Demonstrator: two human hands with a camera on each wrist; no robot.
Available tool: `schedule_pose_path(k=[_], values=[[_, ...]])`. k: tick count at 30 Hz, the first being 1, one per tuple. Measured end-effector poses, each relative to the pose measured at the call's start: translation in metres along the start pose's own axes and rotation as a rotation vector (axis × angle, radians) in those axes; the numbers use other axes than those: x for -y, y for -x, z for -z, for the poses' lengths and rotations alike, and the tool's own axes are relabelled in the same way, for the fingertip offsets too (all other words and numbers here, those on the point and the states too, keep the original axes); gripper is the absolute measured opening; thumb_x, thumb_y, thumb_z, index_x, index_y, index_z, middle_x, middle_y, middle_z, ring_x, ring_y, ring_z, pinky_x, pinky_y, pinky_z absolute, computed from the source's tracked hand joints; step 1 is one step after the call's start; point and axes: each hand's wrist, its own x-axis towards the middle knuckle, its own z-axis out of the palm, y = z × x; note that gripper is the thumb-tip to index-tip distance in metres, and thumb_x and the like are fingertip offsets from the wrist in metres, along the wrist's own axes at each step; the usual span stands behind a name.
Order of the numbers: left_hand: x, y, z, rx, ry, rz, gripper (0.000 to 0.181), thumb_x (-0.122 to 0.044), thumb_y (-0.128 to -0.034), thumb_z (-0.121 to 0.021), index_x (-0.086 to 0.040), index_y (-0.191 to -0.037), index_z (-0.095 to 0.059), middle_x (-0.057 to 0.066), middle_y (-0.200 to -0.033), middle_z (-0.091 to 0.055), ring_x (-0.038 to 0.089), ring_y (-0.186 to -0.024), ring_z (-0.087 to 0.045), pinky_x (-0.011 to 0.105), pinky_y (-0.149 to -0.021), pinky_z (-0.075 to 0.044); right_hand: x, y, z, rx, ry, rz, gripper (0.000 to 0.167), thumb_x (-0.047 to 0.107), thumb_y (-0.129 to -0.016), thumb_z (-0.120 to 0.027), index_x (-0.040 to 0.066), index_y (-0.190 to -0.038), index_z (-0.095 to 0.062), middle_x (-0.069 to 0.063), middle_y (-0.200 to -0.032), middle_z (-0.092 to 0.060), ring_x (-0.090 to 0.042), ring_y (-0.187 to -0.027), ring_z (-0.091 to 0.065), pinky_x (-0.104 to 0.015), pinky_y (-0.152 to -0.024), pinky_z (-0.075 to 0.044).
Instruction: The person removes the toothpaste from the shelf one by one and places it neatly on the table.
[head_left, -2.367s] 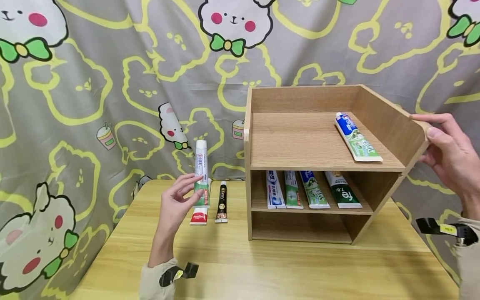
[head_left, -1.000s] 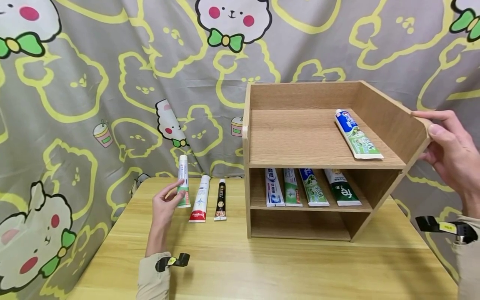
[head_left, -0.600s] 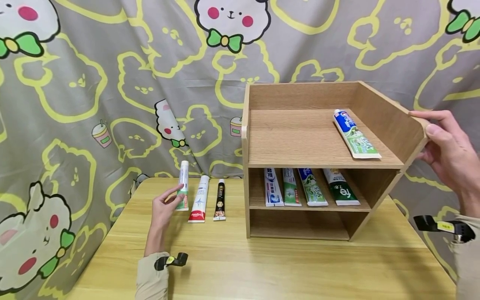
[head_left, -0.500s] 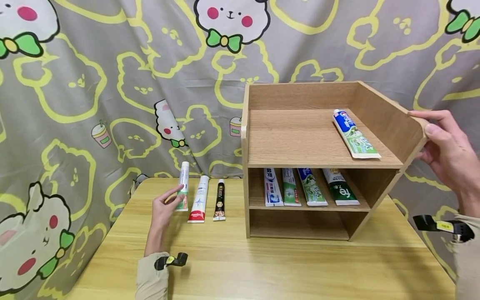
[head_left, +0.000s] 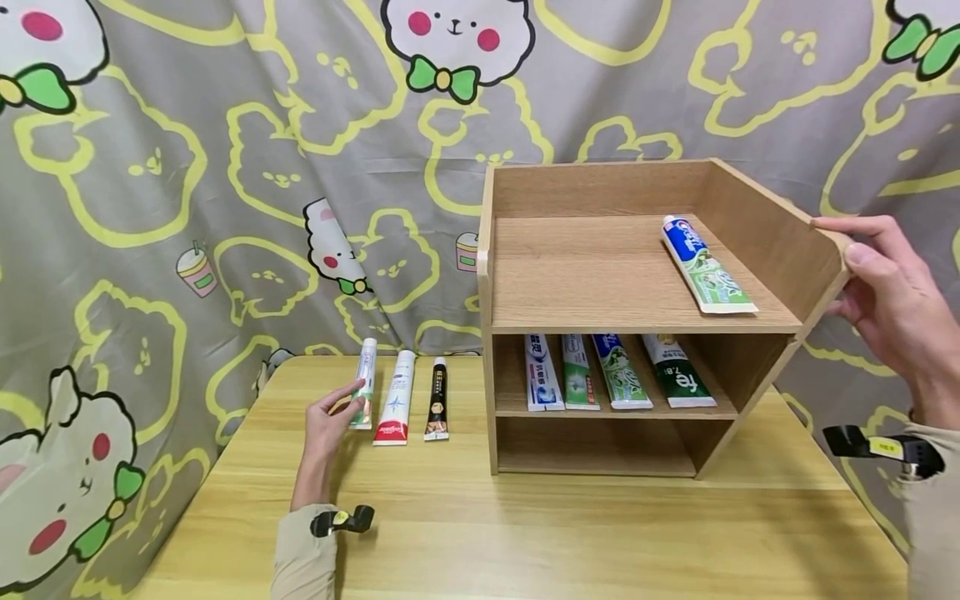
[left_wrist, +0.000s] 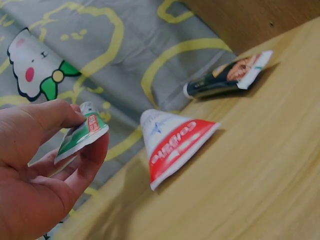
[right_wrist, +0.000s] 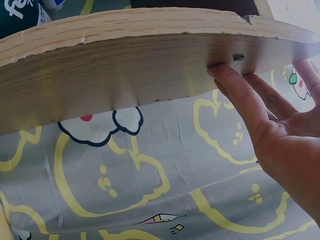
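Observation:
At the left of the table, my left hand (head_left: 330, 421) pinches a white and green toothpaste tube (left_wrist: 82, 134) near its flat end, thumb on one side and fingers on the other. I cannot tell whether this tube touches the table. Just right of it lies a white and red toothpaste tube (head_left: 395, 400), then a slim black tube (head_left: 437, 400). My right hand (head_left: 896, 287) holds the right side panel of a wooden shelf (head_left: 600, 327) at its upper front corner. In the right wrist view its fingertips touch the panel's outer face (right_wrist: 125, 75).
A blue and green toothpaste tube (head_left: 705, 267) lies on the shelf's top level. Several more, among them a dark green tube (head_left: 678, 375), stand in a row in the middle compartment. A patterned curtain (head_left: 300, 167) hangs behind the wooden table (head_left: 480, 533).
My left hand has brought the white and green tube down and left, from in front of the red-ended tube to the left of it. My right hand has stayed on the shelf panel.

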Motion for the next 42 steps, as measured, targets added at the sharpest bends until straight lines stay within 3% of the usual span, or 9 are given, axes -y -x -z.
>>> schedule_pose_path(k=[9, 18, 22, 36, 42], values=[[0.016, -0.003, 0.0, -0.017, -0.046, 0.039, 0.038, -0.006, -0.0979, -0.068, -0.001, -0.135, -0.065, 0.015, -0.149, -0.051, 0.03, -0.123, -0.053, 0.011, -0.079, -0.051, -0.001, -0.001, 0.001, -0.008, 0.02, -0.006, 0.042, -0.005, -0.107, -0.029, -0.001, -0.146, -0.044, -0.014, -0.136, -0.042, -0.018, -0.089, -0.064, -0.022, -0.063, -0.059], [0.027, -0.004, -0.002, -0.004, -0.18, 0.033, 0.036, -0.006, -0.0972, -0.067, 0.0, -0.133, -0.067, 0.022, -0.147, -0.052, 0.034, -0.128, -0.052, 0.006, -0.079, -0.045, -0.001, 0.001, 0.002, -0.007, 0.063, -0.008, 0.043, -0.004, -0.107, -0.03, 0.0, -0.148, -0.044, -0.012, -0.139, -0.039, -0.019, -0.094, -0.059, -0.02, -0.065, -0.058], [0.024, -0.004, -0.003, -0.015, -0.236, 0.033, 0.035, -0.007, -0.097, -0.068, -0.001, -0.132, -0.068, 0.024, -0.146, -0.052, 0.035, -0.126, -0.053, 0.008, -0.076, -0.045, 0.0, 0.0, 0.002, -0.006, 0.065, -0.011, 0.043, -0.004, -0.107, -0.03, 0.001, -0.148, -0.043, -0.012, -0.14, -0.039, -0.019, -0.095, -0.058, -0.02, -0.066, -0.058], [0.013, -0.004, -0.001, -0.041, -0.436, -0.026, 0.026, -0.004, -0.093, -0.071, -0.001, -0.118, -0.076, 0.028, -0.116, -0.07, 0.03, -0.096, -0.067, 0.018, -0.064, -0.049, -0.002, -0.001, 0.001, -0.003, 0.034, -0.015, 0.044, -0.004, -0.107, -0.028, 0.0, -0.148, -0.042, -0.013, -0.139, -0.04, -0.019, -0.095, -0.06, -0.022, -0.066, -0.06], [0.01, -0.003, -0.004, -0.045, -0.524, -0.032, 0.027, -0.008, -0.0925, -0.072, -0.004, -0.119, -0.076, 0.025, -0.115, -0.071, 0.033, -0.098, -0.068, 0.026, -0.069, -0.05, -0.001, 0.0, 0.001, -0.02, 0.069, -0.019, 0.043, -0.003, -0.108, -0.03, 0.001, -0.148, -0.043, -0.013, -0.139, -0.04, -0.019, -0.095, -0.06, -0.021, -0.065, -0.059]])
